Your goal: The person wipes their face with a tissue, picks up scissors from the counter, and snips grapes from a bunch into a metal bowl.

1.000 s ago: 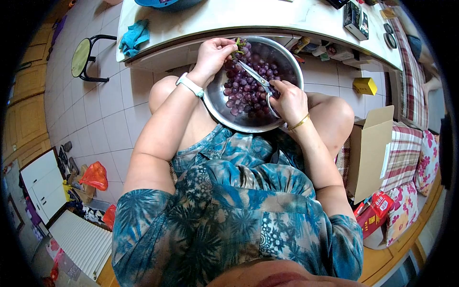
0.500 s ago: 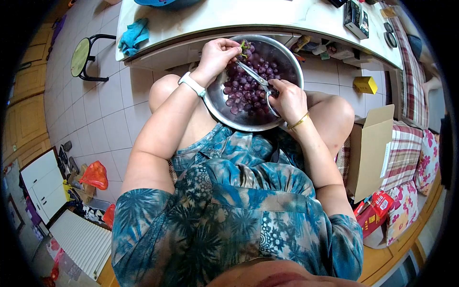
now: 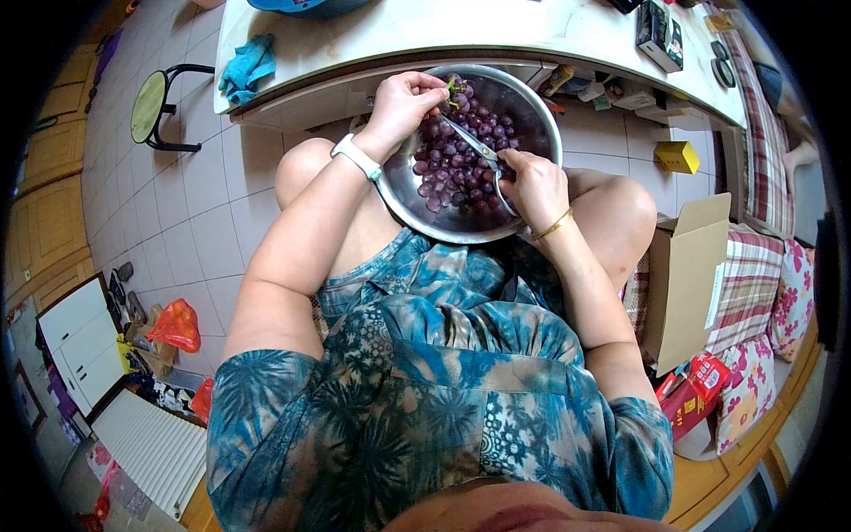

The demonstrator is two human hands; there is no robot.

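Observation:
A steel bowl (image 3: 403,188) rests in my lap between my knees, with many loose purple grapes (image 3: 456,164) in it. At the bowl's upper left edge, my left hand (image 3: 409,102) is closed, its fingers pinching a green grape stem (image 3: 452,89) with a few grapes hanging from it. My right hand (image 3: 534,184) is wrapped round the handles of metal scissors (image 3: 472,141). The scissor blades point up and left over the bowl, and their tips reach the stem beside my left fingers. Exactly what lies between the tips is too small to tell.
A white table (image 3: 425,34) stands just beyond the bowl, bearing a teal cloth (image 3: 247,68) and a blue basin (image 3: 310,5). A stool (image 3: 152,106) is at left. An open cardboard box (image 3: 687,279) and a red package (image 3: 694,397) sit at right; a yellow box (image 3: 677,157) lies beyond.
My right hand and the scissors have shifted very slightly, and the blades look a little closer together. My left hand keeps its pinch on the stem in the same place.

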